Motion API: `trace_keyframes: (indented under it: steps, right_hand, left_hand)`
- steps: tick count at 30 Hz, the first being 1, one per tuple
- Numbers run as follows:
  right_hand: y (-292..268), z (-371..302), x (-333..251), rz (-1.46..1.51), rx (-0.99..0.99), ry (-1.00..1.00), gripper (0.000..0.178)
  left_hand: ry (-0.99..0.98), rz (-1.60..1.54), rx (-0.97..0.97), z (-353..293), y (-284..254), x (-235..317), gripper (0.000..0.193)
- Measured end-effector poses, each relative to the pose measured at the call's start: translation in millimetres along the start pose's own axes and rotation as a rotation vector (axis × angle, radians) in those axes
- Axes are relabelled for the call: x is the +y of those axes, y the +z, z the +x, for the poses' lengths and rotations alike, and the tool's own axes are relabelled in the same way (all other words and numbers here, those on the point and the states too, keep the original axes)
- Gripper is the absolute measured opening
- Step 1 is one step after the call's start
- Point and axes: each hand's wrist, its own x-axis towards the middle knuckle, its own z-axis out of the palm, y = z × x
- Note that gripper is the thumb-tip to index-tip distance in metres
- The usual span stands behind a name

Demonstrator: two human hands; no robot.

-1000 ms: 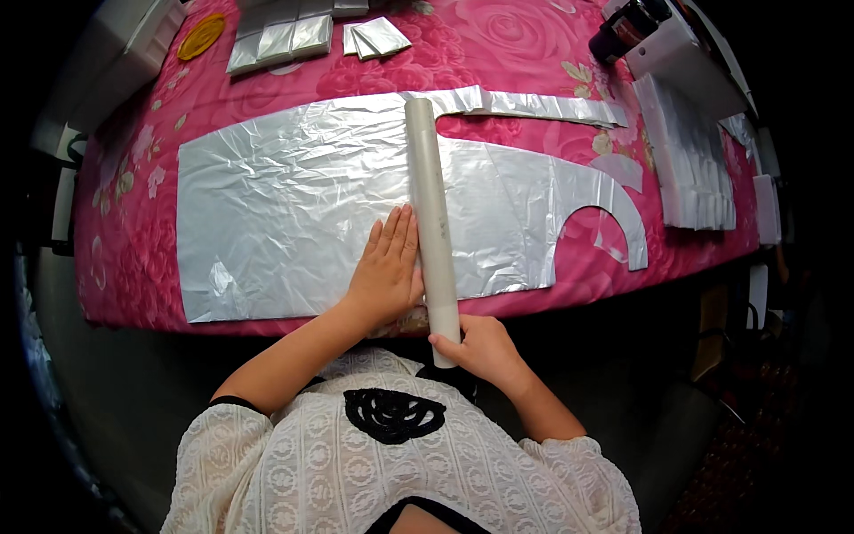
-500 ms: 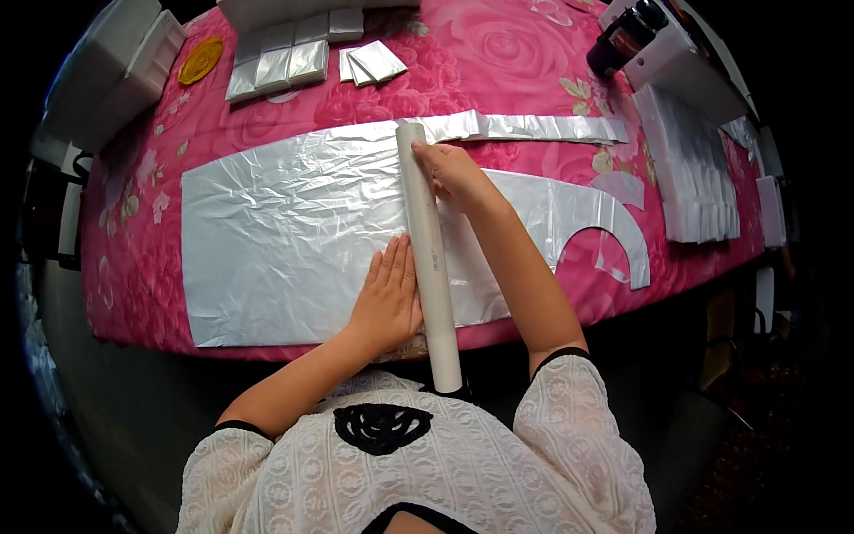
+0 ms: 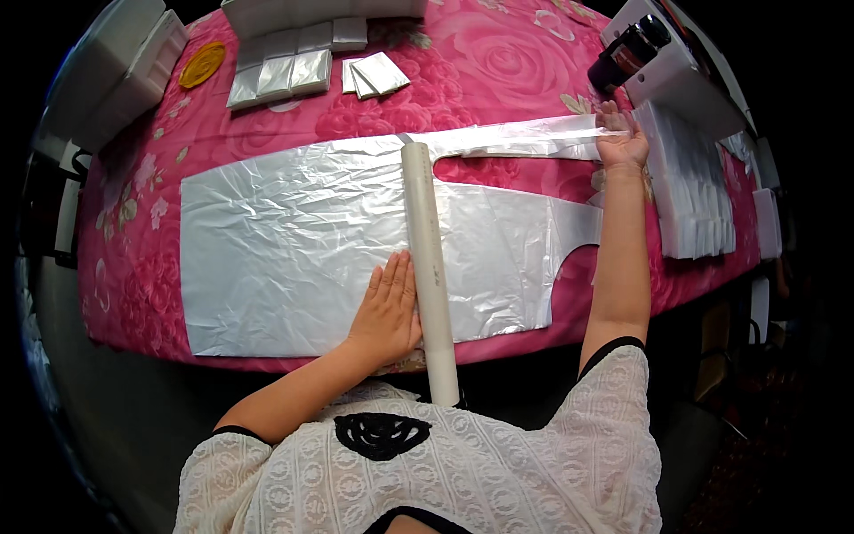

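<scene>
A thin, shiny plastic apron (image 3: 294,249) lies spread flat, wrinkled, with a long strap along its far edge and a curved cut-out at its right end. Across its middle rests a white plastic tube (image 3: 431,285), its near end reaching over the table edge toward my body. My left hand (image 3: 387,307) is open and flat on the film, its fingers stretched out against the tube's left side. Out at the far right, my right hand (image 3: 621,142) is closed on the end of the apron's strap (image 3: 525,135), palm turned up. My right forearm hides part of the cut-out end.
A pink flowered cloth (image 3: 516,62) covers the table. Folded plastic packets (image 3: 294,71) lie at the back, near a yellow coiled item (image 3: 202,65). On the right stand a dark bottle (image 3: 627,55) and stacked clear film (image 3: 680,187); white bins (image 3: 133,80) stand at the left.
My right hand has left the tube's far end and moved right to the strap, which now looks spread wider and drawn taut. My left hand stays beside the tube, which has shifted slightly nearer.
</scene>
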Motion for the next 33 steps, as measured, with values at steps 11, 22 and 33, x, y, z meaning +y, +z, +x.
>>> trace_keyframes:
  steps: [11, 22, 33]
  right_hand:
    - [135, -176, 107, -0.662, -0.889, -0.225, 0.093]
    - [95, -298, 246, -1.284, -1.594, -0.095, 0.103]
    - [78, -299, 205, -1.463, -1.537, -0.304, 0.092]
  left_hand:
    - [-0.008, -0.015, 0.019, -1, 2, -2, 0.069]
    - [-0.238, -1.248, 0.809, -31, -47, -67, 0.066]
    - [-0.736, -1.539, 0.907, -66, -76, -118, 0.024]
